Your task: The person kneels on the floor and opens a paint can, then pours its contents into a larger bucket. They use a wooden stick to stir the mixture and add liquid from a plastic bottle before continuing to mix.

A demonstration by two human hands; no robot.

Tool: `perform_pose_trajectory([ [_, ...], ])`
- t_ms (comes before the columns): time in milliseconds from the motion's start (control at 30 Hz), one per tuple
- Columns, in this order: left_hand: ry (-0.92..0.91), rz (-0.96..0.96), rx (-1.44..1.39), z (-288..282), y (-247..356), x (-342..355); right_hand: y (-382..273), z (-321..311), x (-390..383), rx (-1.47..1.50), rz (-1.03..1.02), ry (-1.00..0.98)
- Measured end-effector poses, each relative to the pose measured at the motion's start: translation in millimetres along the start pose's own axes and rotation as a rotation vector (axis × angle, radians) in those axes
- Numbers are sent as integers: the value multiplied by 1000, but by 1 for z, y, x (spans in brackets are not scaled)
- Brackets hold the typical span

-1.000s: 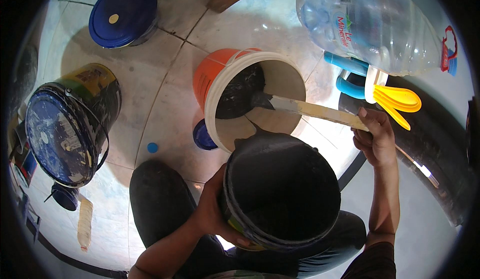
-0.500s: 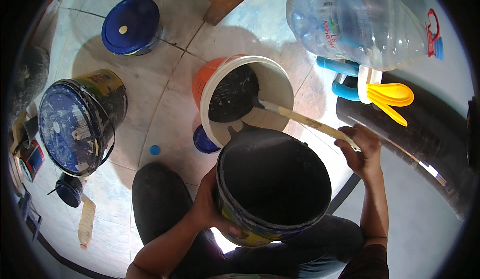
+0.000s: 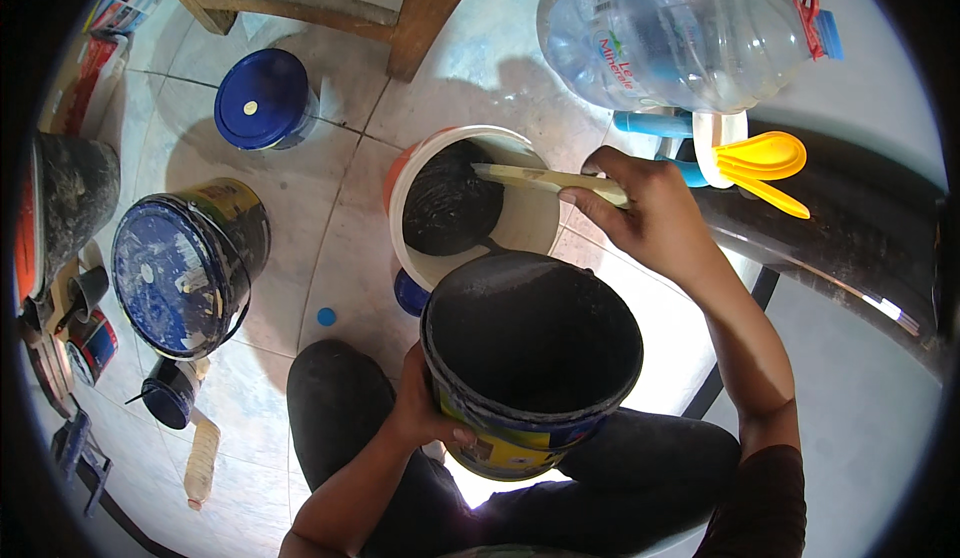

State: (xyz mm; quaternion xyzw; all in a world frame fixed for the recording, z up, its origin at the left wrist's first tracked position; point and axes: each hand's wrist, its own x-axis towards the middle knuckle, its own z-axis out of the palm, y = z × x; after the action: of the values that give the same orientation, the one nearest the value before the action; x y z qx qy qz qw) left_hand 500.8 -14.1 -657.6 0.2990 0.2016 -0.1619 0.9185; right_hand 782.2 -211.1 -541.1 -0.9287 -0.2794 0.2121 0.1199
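My left hand (image 3: 415, 413) grips the side of a blue-and-yellow paint bucket (image 3: 530, 443), tilted forward over my lap. Its inside is coated dark, and its lip meets the near rim of an orange pail (image 3: 545, 183) with a white inner wall. A thin dark streak runs from that lip into the pail. Thick dark paint (image 3: 450, 208) lies in the pail. Closed around a pale flat stick (image 3: 530, 176), my right hand (image 3: 645, 208) is just right of the pail; the stick's far end is at the paint, its tip dark or hidden.
Left on the tiles stand a paint-smeared lidded bucket (image 3: 165, 278) and a smaller blue-lidded tub (image 3: 262, 98). A blue cap (image 3: 326, 316) and a small plastic bottle (image 3: 202, 463) lie nearer. A large clear water bottle (image 3: 680, 38) is at right, beside yellow-and-blue handles (image 3: 760, 158). Wooden legs (image 3: 425, 18) stand behind.
My right hand has moved forward and left, bringing the stick further across the orange pail. The tilted bucket stays in my left hand. The whole view has shifted slightly.
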Motion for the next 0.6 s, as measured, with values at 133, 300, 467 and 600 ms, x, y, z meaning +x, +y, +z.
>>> perform_pose_trajectory([
  [133, 2, -40, -55, 4, 2, 0, -7, -10, -3, 64, 188, 85],
  [300, -17, -20, -27, 5, 6, 2, -13, -28, -45, 169, 399, 98],
  [467, -36, 7, 51, -2, -1, -2, -22, -35, -83, 605, 606, -377],
  [600, -26, 14, 96, 1, 0, -1, -23, -24, -100, 725, 646, -363],
])
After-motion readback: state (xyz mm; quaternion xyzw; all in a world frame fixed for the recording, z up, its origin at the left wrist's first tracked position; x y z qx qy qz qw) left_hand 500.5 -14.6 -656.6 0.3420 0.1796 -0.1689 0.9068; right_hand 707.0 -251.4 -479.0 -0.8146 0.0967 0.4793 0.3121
